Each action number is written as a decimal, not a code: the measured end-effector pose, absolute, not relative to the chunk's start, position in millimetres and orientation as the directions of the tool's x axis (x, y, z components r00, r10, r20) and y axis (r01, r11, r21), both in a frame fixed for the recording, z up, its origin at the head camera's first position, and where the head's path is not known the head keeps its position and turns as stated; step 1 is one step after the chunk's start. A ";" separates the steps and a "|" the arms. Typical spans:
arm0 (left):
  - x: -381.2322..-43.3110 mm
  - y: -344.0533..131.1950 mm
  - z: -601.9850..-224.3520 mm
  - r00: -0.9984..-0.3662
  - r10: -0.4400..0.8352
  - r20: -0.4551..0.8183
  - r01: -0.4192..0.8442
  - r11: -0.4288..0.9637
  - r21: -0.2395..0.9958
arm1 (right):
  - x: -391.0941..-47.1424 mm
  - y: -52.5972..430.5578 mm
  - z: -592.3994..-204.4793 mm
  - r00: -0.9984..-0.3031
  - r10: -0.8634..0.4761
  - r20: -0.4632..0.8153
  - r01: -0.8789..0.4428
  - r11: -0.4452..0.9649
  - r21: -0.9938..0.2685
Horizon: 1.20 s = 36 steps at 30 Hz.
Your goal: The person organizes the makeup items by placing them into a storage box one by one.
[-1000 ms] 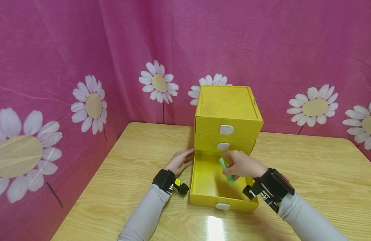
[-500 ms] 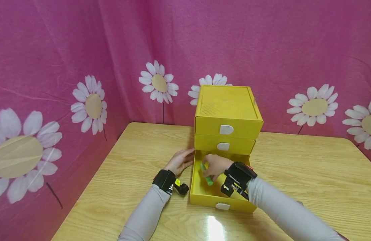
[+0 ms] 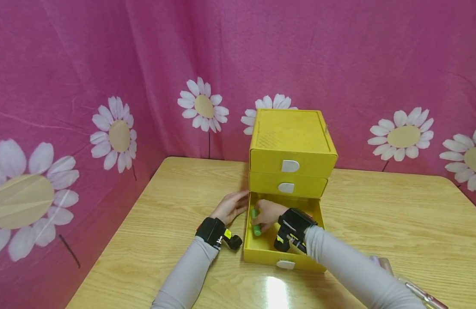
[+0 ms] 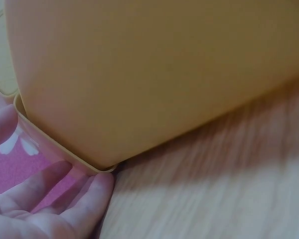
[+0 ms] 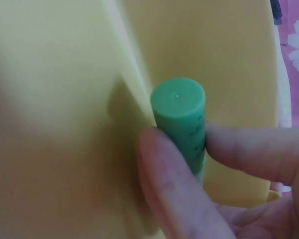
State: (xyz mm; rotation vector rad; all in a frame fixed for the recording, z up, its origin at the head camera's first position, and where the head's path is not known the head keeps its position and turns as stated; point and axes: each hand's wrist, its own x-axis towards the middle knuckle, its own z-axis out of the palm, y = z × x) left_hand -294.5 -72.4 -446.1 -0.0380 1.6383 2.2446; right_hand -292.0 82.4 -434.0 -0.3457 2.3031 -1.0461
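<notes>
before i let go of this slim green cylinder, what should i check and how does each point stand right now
1. Slim green cylinder held by the right hand: ok, pinched between fingers and thumb.
2. Yellow plastic-looking bottom drawer open: ok, pulled out below the stack.
3. Cylinder inside the drawer's outline: ok, near its left wall in the head view.
4. Cylinder resting on the drawer floor: cannot tell, contact is hidden.
5. Left hand at the yellow drawer unit: ok, fingertips touch its edge.
6. Top drawer and middle drawer shut: ok.
</notes>
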 end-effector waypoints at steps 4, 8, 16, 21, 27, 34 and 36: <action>-294.7 -72.4 -445.0 -0.935 0.273 -0.228 -0.300 -0.264 0.917 | -315.2 87.2 -471.8 -0.793 -0.490 -0.362 -0.009 0.604 -0.797; -295.0 -72.4 -446.8 -0.936 0.270 -0.225 -0.295 -0.259 0.920 | -296.8 77.5 -445.0 -0.826 -0.383 -0.414 0.099 0.624 -0.775; -295.0 -73.9 -449.8 -0.934 0.277 -0.224 -0.298 -0.262 0.918 | -259.0 70.4 -397.1 -0.839 -0.365 -0.403 0.096 0.630 -0.770; -294.8 -73.7 -449.6 -0.935 0.279 -0.221 -0.297 -0.266 0.917 | -265.0 70.4 -408.1 -0.844 -0.361 -0.396 0.114 0.601 -0.791; -294.9 -72.4 -447.3 -0.933 0.277 -0.228 -0.303 -0.271 0.914 | -267.4 70.0 -410.6 -0.846 -0.354 -0.400 0.117 0.607 -0.786; -295.6 -73.2 -446.4 -0.933 0.278 -0.230 -0.306 -0.274 0.912 | -269.2 68.5 -411.5 -0.844 -0.356 -0.401 0.116 0.609 -0.785; -295.4 -73.4 -446.3 -0.933 0.277 -0.230 -0.306 -0.271 0.913 | -269.5 68.2 -411.7 -0.844 -0.353 -0.405 0.117 0.615 -0.780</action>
